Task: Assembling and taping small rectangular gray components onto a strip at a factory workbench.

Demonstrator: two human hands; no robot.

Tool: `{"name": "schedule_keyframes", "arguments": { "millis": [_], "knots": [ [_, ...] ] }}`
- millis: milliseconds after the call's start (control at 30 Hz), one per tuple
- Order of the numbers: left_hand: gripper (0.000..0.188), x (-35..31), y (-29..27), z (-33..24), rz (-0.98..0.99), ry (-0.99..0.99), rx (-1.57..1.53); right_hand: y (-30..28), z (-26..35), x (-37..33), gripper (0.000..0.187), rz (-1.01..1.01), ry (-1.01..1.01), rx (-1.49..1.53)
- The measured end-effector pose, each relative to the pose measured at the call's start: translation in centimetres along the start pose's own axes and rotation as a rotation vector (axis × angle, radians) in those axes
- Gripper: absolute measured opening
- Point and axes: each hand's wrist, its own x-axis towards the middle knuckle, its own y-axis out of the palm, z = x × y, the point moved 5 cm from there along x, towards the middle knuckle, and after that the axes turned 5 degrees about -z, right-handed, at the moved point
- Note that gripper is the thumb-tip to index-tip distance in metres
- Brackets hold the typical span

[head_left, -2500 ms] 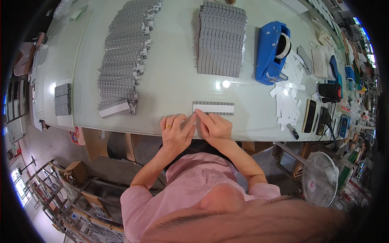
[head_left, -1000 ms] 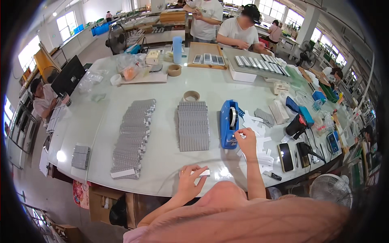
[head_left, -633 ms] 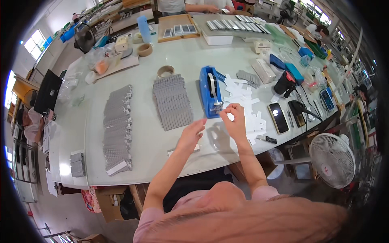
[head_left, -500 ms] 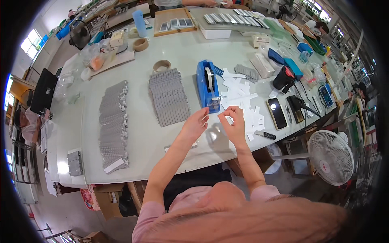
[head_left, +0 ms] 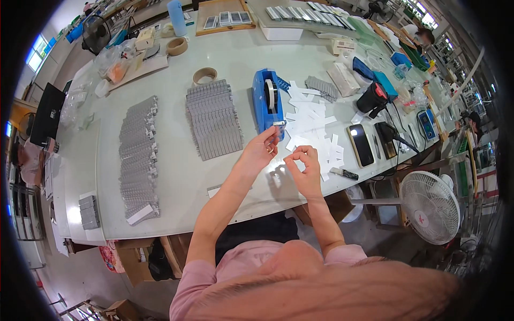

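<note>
My left hand (head_left: 260, 151) is at the front end of a blue tape dispenser (head_left: 258, 101), fingertips pinched by its cutter. Clear tape between them is too fine to make out. To its right, my right hand (head_left: 305, 172) hovers over the table, thumb and index finger pinched together; whatever they hold is too small to see. A flat grey strip (head_left: 244, 188) with a white part lies partly under my left forearm. Beside the dispenser, white paper strips (head_left: 313, 125) are spread in a loose heap.
Grey strips lie in a middle stack (head_left: 214, 120) and a long left row (head_left: 137, 160). A tape roll (head_left: 204, 75) sits behind the stack. On the right are a phone (head_left: 361, 145), a marker-like black tool (head_left: 344, 173) and a black-and-red container (head_left: 371, 99). A white fan (head_left: 430, 207) stands beside the table.
My left hand has moved up relative to the dispenser, to its cutter. My right hand stays pinched and is now slightly lower relative to the dispenser. The whole view has shifted a little.
</note>
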Motion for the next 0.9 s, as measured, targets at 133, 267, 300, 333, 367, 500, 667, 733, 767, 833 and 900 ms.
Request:
{"name": "schedule_keyframes", "arguments": {
  "millis": [133,267,300,333,367,500,667,733,767,833,900],
  "knots": [
    [0.012,0.6,0.1,-0.1,0.044,0.083,0.081,0.3,0.0,0.0,0.006,0.01,-0.017,0.01],
    [0.011,2.1,-0.7,0.1,0.064,0.221,0.22,0.5,0.0,-0.3,0.007,-0.001,-0.065,-0.103],
    [0.011,2.0,-0.7,0.7,0.04,0.242,0.206,0.6,-1.0,-0.7,0.007,-0.004,-0.117,-0.167],
    [0.011,2.5,-0.6,1.3,0.013,0.267,0.22,0.5,-3.3,-1.2,0.008,-0.077,-0.098,-0.208],
    [0.012,2.9,-0.8,1.9,-0.017,0.292,0.232,0.3,-5.1,-1.7,0.008,-0.149,-0.079,-0.246],
    [0.017,1.6,-0.1,4.2,-0.111,0.273,0.124,-0.5,-5.1,-2.8,0.008,-0.066,-0.109,-0.279],
    [0.016,-3.6,-2.5,3.0,-0.14,0.59,0.079,0.0,-3.0,-3.3,0.008,0.052,0.164,0.003],
    [0.018,-7.1,-4.5,2.3,-0.181,0.723,0.033,1.2,-2.7,-4.3,0.007,0.133,0.251,0.17],
    [0.017,-9.0,-5.6,2.0,-0.194,0.749,0.006,1.8,-1.3,-4.5,0.007,0.157,0.217,0.174],
    [0.014,-11.6,-9.4,2.0,-0.168,0.821,-0.012,3.1,0.0,-5.8,0.008,0.206,0.213,0.246],
    [0.012,-14.1,-13.2,2.1,-0.134,0.878,0.02,4.0,1.6,-6.8,0.01,0.227,0.213,0.286]
  ]
}}
